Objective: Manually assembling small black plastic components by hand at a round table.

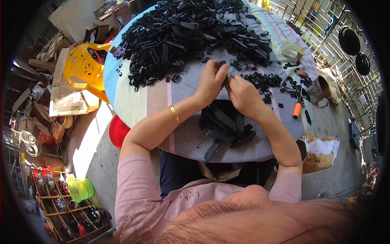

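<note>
Above the middle of a round cloth-covered table (185, 140), my two hands come close together. My left hand (211, 81) pinches a small black plastic piece (224, 80), partly hidden by the fingers. The fingers of my right hand (243, 95) are closed at the near side of the same piece. Just below my hands lies a loose heap of long black plastic pieces (227, 126), one sticking out toward the table's near edge. Past my hands spreads a large pile of black plastic parts (178, 36). Smaller black pieces (264, 81) are scattered to the right.
On the table's right side are an orange-handled tool (297, 110), a metal mug (320, 90) and a clear plastic bag (289, 49). A yellow chair (83, 67) and a red stool (118, 131) stand at the left. A paper sack (319, 158) sits at the right.
</note>
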